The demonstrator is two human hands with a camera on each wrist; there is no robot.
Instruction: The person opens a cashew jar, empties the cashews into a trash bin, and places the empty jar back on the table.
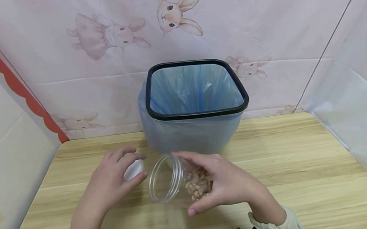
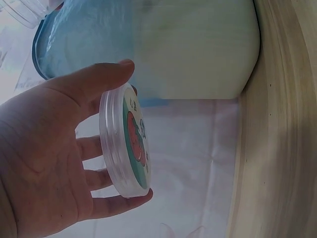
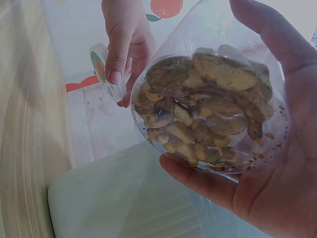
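My left hand (image 1: 110, 177) grips a round screw lid (image 1: 134, 170) by its edge, thumb on one side and fingers on the other. In the left wrist view the lid (image 2: 116, 144) shows a printed label with green and red on its top. My right hand (image 1: 229, 178) holds a clear plastic jar (image 1: 179, 173) round its body, tipped on its side with the uncovered mouth toward the left hand. Brown nut-like pieces (image 1: 198, 184) lie toward the jar's base; the right wrist view shows these pieces (image 3: 213, 114) close up through the plastic, with small crumbs beside them.
A bin with a black rim (image 1: 201, 114) and a blue liner bag (image 1: 189, 133) stands just beyond both hands, at the table's back edge. The wood-grain table (image 1: 301, 176) is bounded by a rabbit-print back sheet (image 1: 95, 91) and pale side sheets.
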